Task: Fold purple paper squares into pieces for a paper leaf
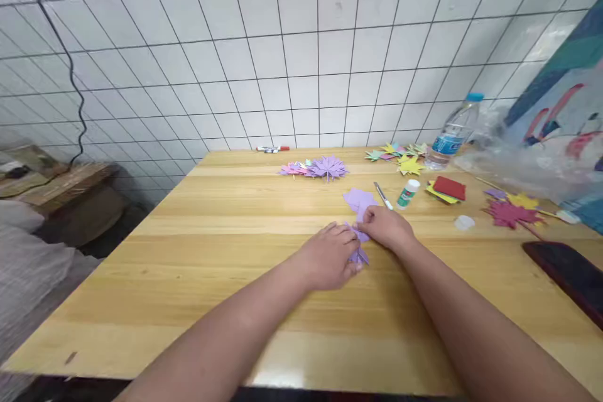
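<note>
1. The left hand (330, 259) and the right hand (387, 227) are meeting over a folded purple paper piece (358, 245) lying on the wooden bench (188, 264), a little right of the middle and nearer the far half.
2. The step in hand is looking like a fold or a crease being pressed: the left hand is lying flat over the near end of the piece, and the right hand is pinching its far end.
3. The left fingers are curled low and narrow, pressing the paper to the bench; the right fingers are closed on the paper's upper edge (the fingertips themselves are partly hidden, so the exact grip is hard to read).
4. The piece is running with its long axis roughly near to far, its near tip poking out under the left hand and pointing toward the near edge.
5. The next move is likely calling for a steady hold with the left hand while the right is drawing the edge over, keeping the corners lined up.
6. Just beyond it a flat purple sheet (358, 200) is lying, with scissors (383, 196) and a glue stick (407, 193) just to its right.
7. Farther off, finished purple leaves (320, 168) are sitting near the wall, with a water bottle (453, 132) to the far right.
</note>
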Demonstrator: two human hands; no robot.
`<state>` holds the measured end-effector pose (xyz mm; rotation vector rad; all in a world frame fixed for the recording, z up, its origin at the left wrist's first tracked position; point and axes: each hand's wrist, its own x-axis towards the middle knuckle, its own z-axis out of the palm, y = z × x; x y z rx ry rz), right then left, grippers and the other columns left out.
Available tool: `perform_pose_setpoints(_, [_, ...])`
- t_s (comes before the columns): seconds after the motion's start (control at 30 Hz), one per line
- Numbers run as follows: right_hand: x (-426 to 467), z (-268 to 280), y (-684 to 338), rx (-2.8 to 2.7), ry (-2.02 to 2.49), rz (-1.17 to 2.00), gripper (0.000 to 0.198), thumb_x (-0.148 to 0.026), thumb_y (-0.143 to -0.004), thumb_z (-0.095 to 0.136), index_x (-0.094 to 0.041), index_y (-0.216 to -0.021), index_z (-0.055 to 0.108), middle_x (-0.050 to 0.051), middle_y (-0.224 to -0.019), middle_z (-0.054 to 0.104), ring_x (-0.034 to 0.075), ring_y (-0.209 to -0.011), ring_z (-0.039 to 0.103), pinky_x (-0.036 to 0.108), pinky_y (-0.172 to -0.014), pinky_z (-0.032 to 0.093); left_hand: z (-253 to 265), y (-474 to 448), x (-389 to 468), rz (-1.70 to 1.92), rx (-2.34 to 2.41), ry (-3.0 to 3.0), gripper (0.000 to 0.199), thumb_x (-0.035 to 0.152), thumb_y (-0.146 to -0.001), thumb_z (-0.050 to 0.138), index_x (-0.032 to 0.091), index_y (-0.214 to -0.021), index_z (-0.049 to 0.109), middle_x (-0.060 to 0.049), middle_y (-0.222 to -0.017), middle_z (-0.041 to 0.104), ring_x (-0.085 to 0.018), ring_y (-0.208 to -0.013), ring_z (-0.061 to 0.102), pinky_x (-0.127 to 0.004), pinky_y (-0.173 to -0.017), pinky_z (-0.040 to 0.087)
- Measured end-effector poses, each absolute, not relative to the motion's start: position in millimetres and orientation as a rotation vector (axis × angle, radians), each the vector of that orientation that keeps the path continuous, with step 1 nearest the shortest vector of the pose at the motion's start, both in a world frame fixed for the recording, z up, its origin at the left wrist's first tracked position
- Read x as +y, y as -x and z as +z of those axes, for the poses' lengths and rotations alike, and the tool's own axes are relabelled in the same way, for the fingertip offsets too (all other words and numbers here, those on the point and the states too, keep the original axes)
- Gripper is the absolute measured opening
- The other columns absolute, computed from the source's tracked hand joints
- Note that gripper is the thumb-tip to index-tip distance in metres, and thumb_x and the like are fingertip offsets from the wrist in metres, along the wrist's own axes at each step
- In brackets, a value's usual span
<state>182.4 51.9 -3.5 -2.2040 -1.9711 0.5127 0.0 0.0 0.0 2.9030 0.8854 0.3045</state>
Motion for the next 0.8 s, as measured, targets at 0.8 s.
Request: perform_pose_setpoints(0.8, [12.1, 3.1, -189.5, -2.082, 1.343, 0.068, 0.020, -0.029, -0.082, 0.046, -0.020, -0.092, 0.060, 0.002, -0.075, 0.060, 0.017, -0.071, 0.056, 0.028, -0.067, 0.041, -3.4, 30.9, 37.0, 0.853, 0.856, -2.620, 0.034, 0.030, -0.090, 0.037, 0.022, -0.111, 0.062, -0.006, -0.099, 0.069, -0.019, -0.093, 0.059, -0.034, -0.086, 0.040])
